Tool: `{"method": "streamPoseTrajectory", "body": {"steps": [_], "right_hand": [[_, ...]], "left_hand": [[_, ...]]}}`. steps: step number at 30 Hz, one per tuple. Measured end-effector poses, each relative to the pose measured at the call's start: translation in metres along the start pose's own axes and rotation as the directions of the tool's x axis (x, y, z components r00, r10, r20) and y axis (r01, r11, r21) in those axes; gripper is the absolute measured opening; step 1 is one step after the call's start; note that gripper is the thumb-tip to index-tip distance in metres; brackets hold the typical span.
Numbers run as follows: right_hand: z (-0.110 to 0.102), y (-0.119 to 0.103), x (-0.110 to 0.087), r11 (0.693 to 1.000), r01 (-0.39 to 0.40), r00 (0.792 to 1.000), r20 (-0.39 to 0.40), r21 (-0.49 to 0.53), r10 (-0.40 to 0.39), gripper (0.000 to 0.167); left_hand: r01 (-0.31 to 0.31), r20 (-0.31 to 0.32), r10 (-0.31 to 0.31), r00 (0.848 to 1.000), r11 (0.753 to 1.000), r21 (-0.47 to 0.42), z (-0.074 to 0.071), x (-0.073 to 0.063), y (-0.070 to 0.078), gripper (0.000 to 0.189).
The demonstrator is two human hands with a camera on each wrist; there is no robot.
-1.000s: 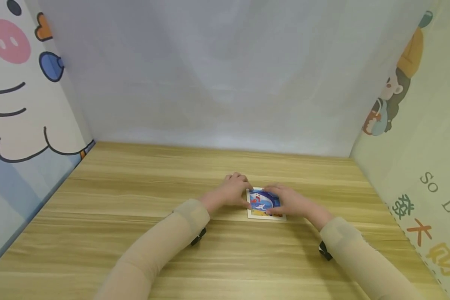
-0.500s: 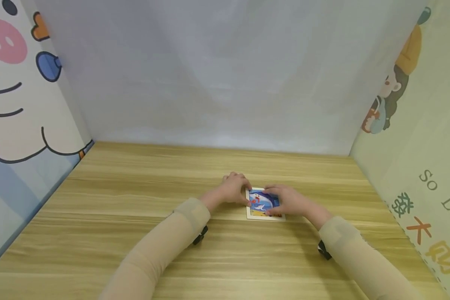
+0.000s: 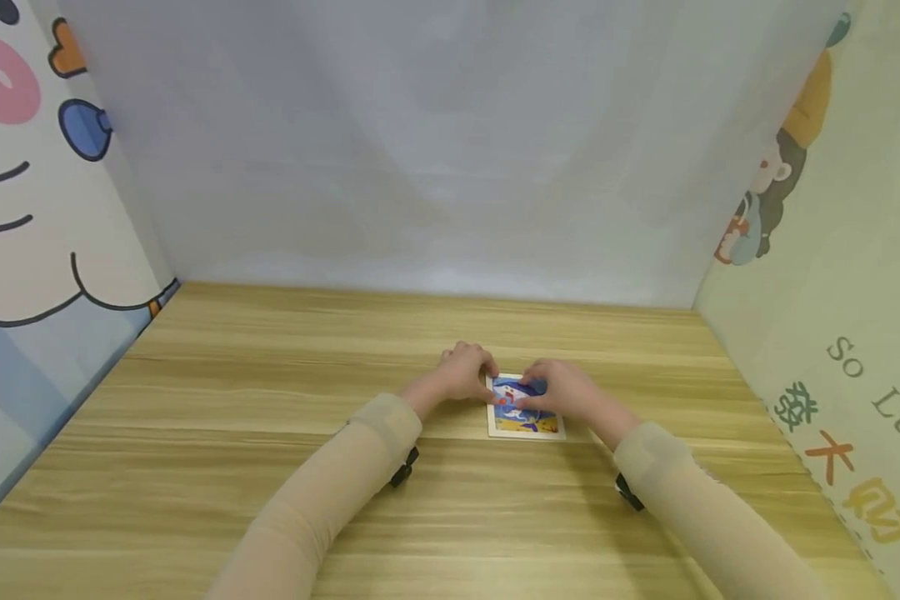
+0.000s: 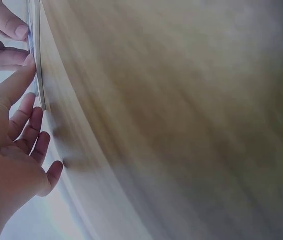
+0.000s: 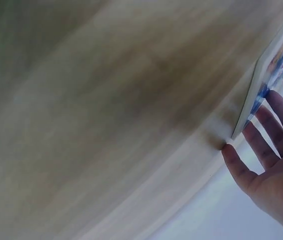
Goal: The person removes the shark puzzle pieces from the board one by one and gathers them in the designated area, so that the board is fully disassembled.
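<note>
A small, square picture board (image 3: 527,426) with a white border lies flat on the wooden table, showing a blue whale over a yellow seabed. My left hand (image 3: 465,373) is at its left side, thumb on the left border and fingers at the upper left corner. From the right, my right hand (image 3: 566,390) reaches over the board, its thumb and forefinger tips on the picture and hiding the upper right part. The left wrist view shows the left thumb along the board's edge. In the right wrist view, the right fingers spread loosely beside the board's edge (image 5: 255,90).
The wooden table (image 3: 270,375) stretches around the board. A pale grey cloth wall (image 3: 420,167) rises behind it, with printed panels at the left (image 3: 45,275) and right (image 3: 855,275). Both wrists wear dark straps under beige sleeves.
My right hand has shifted left and up over the picture, uncovering the lower right part of the board. The left hand stays at the left edge. The whole view has shifted slightly.
</note>
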State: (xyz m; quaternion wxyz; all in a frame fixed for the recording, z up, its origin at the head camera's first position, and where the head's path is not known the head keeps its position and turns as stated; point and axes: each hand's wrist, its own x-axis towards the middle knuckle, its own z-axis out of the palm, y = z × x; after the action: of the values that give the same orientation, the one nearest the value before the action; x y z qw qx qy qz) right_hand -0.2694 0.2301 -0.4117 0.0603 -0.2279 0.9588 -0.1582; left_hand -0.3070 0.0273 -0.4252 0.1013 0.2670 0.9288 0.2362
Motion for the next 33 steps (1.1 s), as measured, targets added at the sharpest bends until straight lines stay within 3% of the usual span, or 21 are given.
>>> {"method": "streamPoseTrajectory", "body": {"steps": [15, 19, 24, 33], "right_hand": [[0.005, -0.001, -0.001, 1.0, 0.013, 0.998, -0.055, -0.023, -0.015, 0.042], [0.006, -0.001, -0.001, 1.0, 0.006, 0.999, -0.054, -0.013, -0.007, 0.042], [0.008, -0.001, 0.0, 1.0, 0.019, 0.998, -0.067, -0.013, -0.02, 0.042], [0.007, -0.001, 0.0, 1.0, 0.009, 0.997, -0.071, -0.014, -0.01, 0.043]], "left_hand": [[-0.071, -0.08, 0.06, 0.995, 0.987, -0.141, 0.0, 0.002, -0.005, 0.018], [-0.075, -0.081, 0.058, 0.995, 0.97, -0.232, -0.003, 0.001, -0.006, 0.01], [-0.096, -0.077, 0.074, 0.994, 0.939, -0.33, -0.016, 0.001, -0.008, 0.008], [-0.172, -0.09, 0.15, 0.985, 0.93, -0.326, -0.049, -0.006, -0.02, 0.01]]}}
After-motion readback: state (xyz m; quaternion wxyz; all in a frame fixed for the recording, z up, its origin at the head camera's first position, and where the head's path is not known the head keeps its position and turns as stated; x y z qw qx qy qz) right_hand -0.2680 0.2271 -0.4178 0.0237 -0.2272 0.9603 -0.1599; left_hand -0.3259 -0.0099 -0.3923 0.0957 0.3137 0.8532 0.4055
